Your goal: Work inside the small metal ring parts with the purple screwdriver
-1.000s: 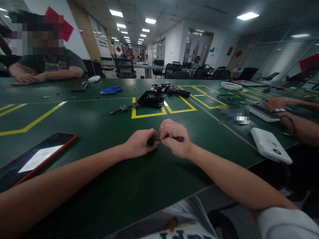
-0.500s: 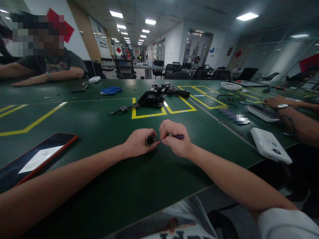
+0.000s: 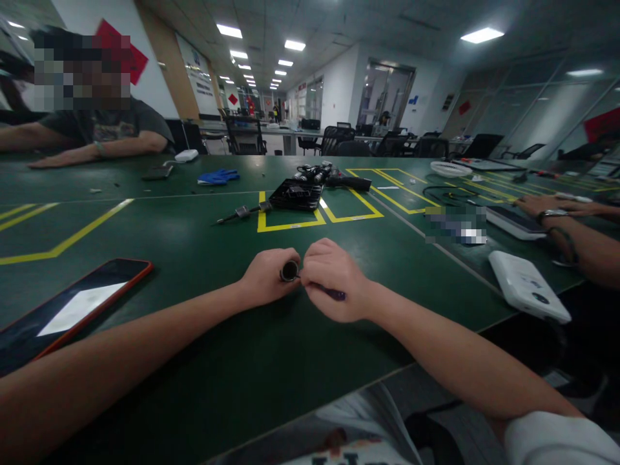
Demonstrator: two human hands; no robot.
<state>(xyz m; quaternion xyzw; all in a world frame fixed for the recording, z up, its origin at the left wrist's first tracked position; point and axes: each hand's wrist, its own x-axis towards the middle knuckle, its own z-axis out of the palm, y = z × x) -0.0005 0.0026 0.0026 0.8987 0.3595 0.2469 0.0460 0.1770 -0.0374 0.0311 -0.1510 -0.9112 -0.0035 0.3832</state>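
My left hand (image 3: 264, 279) rests on the green table (image 3: 203, 361) and is closed around a small black cylindrical part (image 3: 289, 270), whose round end faces me. My right hand (image 3: 332, 281) is closed on a thin screwdriver with a dark purple handle (image 3: 332, 294). Its tip meets the black part between my two hands. Both forearms lie on the table.
A red-cased phone (image 3: 72, 310) lies at the left. A white device (image 3: 527, 285) sits at the right by another person's arms (image 3: 571, 239). Further back are a black tray (image 3: 296, 194), black connectors (image 3: 314, 172), a second screwdriver (image 3: 241, 212) and a blue glove (image 3: 217, 175). A person (image 3: 92, 132) sits far left.
My right hand has closed in on the left hand and tipped, so the screwdriver handle now points down and to the right. The person at the far left has drawn an arm back.
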